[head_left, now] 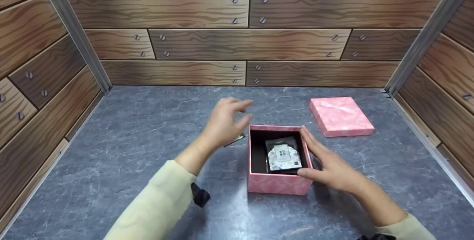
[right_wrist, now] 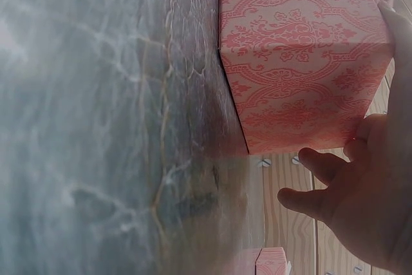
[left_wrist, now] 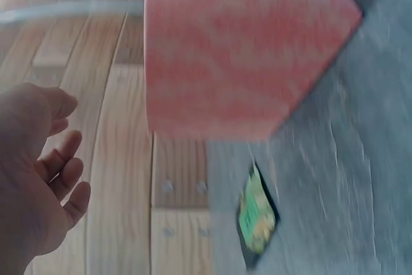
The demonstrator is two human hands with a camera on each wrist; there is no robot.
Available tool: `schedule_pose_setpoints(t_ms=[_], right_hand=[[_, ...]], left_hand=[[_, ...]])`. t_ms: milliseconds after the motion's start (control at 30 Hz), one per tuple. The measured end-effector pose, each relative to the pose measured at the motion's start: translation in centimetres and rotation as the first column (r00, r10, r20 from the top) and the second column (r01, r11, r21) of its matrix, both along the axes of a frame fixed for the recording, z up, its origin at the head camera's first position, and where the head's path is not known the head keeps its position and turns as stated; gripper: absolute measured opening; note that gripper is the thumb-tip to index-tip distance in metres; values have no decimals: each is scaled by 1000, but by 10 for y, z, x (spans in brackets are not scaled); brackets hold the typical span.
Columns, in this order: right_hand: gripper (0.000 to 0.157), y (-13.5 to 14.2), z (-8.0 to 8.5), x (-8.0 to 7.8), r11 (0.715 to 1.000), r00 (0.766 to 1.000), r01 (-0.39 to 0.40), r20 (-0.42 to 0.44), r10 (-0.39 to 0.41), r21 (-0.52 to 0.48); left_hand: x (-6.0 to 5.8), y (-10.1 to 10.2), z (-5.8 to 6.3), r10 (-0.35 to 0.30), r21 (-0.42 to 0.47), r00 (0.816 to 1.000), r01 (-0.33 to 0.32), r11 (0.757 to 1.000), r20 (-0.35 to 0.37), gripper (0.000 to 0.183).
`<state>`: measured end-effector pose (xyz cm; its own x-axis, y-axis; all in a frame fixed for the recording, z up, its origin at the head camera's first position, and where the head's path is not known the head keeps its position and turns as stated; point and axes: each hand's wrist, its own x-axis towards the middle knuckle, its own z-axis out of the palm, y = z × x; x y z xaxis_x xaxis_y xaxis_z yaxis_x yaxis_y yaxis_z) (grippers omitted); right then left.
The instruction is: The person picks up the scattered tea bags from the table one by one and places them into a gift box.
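An open pink patterned box (head_left: 279, 184) stands on the grey table, its inside dark. In it lies a clear packet with a pale floral label (head_left: 284, 156). My right hand (head_left: 331, 169) holds the box by its right side, thumb hooked over the rim near the front corner and a finger reaching along to the far corner. My left hand (head_left: 226, 121) is raised just left of the box, fingers loosely bent, with nothing between them. Beneath it, a flat green-and-black packet (left_wrist: 257, 214) lies on the table beside the box, partly hidden by that hand in the head view.
A pink lid (head_left: 342, 116) with a bow design lies on the table, back right of the box. Wood-patterned panels (head_left: 200, 8) wall in the table (head_left: 122, 132) at the back and both sides.
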<state>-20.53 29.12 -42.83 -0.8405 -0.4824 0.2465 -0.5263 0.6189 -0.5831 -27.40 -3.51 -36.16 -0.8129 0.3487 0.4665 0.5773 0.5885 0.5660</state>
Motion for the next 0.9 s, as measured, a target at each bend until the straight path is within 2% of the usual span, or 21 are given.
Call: schedule_pose_setpoints(t_ms=[67,167,333,467,600,767,900], right_hand=[[102,0,-1,0,1000,1000,1,-1,-1,1],[102,1,-1,0,1000,1000,3,-2,-3,2],[103,0,0,0,1000,1000,0,-5,0,10],[103,0,1,0,1000,1000,2,-1,-2,16],[103,0,1,-1,1000,1000,3,5,-4,10],[102,0,0,-1,1000,1000,2,8,-2,6],[102,0,1,-1,1000,1000,-1,0,1,8]], left_hand=[[-7,-11,-6,40,30,999,-40,999,17,40],[-15,-24,-19,90,46,992,-94,995,84,42],[-25,-39,-45,135,31,963,-146,989,233,50],[-31,-47,-63,150,16,943,-162,987,298,55],[-35,-52,-76,149,1,933,-158,987,328,59],[-38,-54,-87,146,-37,923,-142,989,357,66],[-39,-53,-90,160,-77,910,-141,987,382,73]])
